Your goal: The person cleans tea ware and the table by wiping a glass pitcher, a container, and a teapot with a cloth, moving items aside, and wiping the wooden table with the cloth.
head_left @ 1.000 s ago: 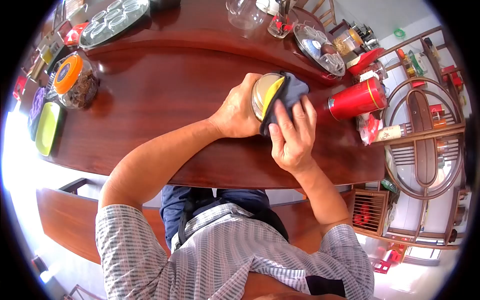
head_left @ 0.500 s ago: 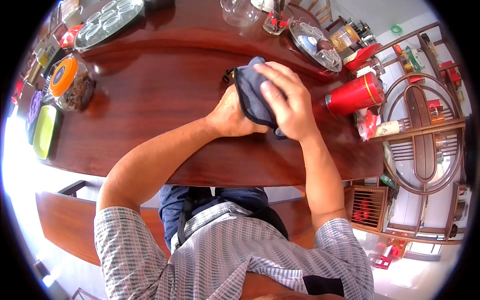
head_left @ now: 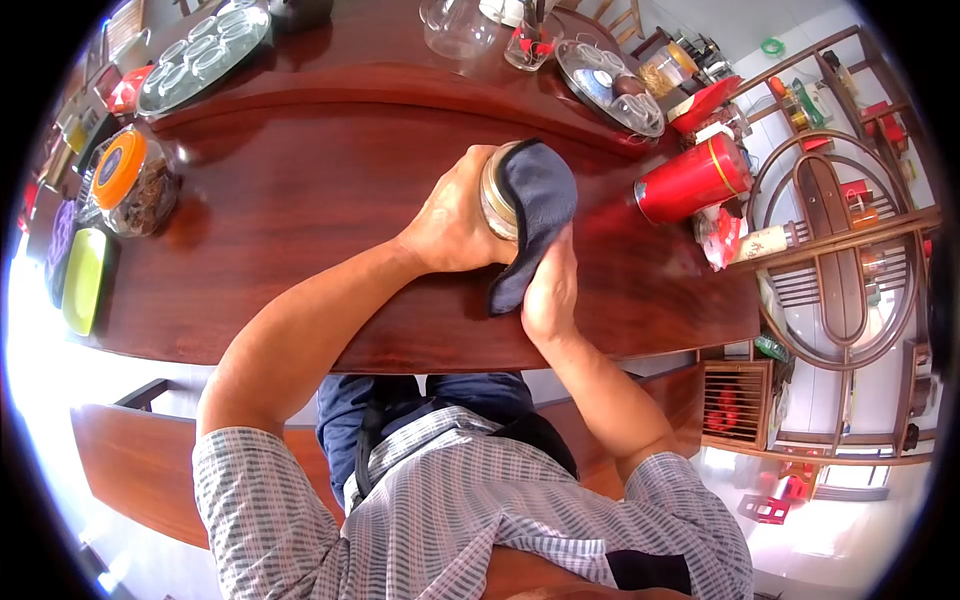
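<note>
A jar with a pale gold lid (head_left: 497, 197) is held above the dark red wooden table (head_left: 300, 190). My left hand (head_left: 462, 215) is wrapped round its left side. A grey-blue cloth (head_left: 541, 190) with a black edge covers the jar's right side and hangs down toward me. Behind the cloth, my right hand (head_left: 553, 290) presses it against the jar, its fingers partly hidden. The jar's lower part is mostly hidden by my left hand and the cloth.
On the left stand an orange-lidded jar (head_left: 138, 185) and a green tray (head_left: 86, 282). A red canister (head_left: 694, 180) lies at the right. Along the back are a tray of glasses (head_left: 205, 60), a glass pitcher (head_left: 462, 28) and another round tray (head_left: 610, 90).
My right hand has moved from on top of the cloth down to the jar's right side. The cloth has shifted right, and the lid shows again. The view has shifted slightly.
</note>
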`<move>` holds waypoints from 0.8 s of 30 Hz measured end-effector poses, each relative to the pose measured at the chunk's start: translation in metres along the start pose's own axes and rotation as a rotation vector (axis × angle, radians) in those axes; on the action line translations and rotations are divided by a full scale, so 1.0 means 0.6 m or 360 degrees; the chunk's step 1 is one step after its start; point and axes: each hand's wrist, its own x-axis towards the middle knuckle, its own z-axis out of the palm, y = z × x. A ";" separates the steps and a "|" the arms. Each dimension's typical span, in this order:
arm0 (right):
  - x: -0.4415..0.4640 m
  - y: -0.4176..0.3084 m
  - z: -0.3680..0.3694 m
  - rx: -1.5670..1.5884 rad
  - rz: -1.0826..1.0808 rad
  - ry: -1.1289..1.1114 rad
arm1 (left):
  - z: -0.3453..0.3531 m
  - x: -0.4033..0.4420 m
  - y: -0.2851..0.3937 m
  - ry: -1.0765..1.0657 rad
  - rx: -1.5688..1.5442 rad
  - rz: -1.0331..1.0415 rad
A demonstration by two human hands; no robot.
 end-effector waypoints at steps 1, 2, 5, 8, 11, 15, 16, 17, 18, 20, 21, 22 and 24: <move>-0.008 -0.004 0.007 -0.0105 -0.0113 0.0037 | 0.002 0.000 0.000 0.0032 -0.0041 0.0027; -0.011 -0.011 0.007 -0.0082 -0.0076 0.0044 | 0.004 0.000 0.000 0.0047 0.0005 0.0052; -0.030 -0.021 -0.013 -0.0154 0.0043 0.0026 | 0.005 0.001 -0.003 0.0096 0.0033 0.0143; -0.027 -0.017 -0.022 -0.0326 -0.0100 -0.0031 | -0.001 0.001 -0.007 0.0056 0.0002 0.0158; 0.001 -0.020 -0.017 -0.0488 -0.0455 -0.0055 | -0.003 0.004 -0.003 -0.0018 -0.0281 0.0088; 0.060 -0.033 -0.002 -0.0564 -0.0818 -0.0142 | -0.019 0.014 0.025 0.0014 -0.0356 0.0157; 0.075 -0.040 0.005 -0.0440 -0.0750 -0.0199 | -0.035 0.016 0.037 0.0014 -0.0267 0.0104; 0.091 -0.035 0.004 -0.0350 -0.0693 -0.0254 | -0.046 0.018 0.043 0.0015 -0.0176 0.0055; 0.108 -0.030 0.004 -0.0262 -0.0634 -0.0306 | -0.046 0.020 0.032 -0.0007 -0.0415 -0.0087; 0.129 -0.032 0.017 0.0072 -0.0230 -0.0309 | -0.048 0.024 0.002 0.0156 -0.0360 -0.0002; 0.134 -0.036 0.024 0.0237 -0.0020 -0.0308 | -0.058 0.027 0.009 0.0130 -0.0343 -0.0014; 0.141 -0.034 0.027 0.0350 0.0021 -0.0355 | -0.067 0.030 0.016 0.0103 -0.0326 -0.0026; 0.157 -0.011 0.021 0.0710 0.0246 -0.0438 | -0.083 0.035 0.029 0.0010 -0.0505 -0.0111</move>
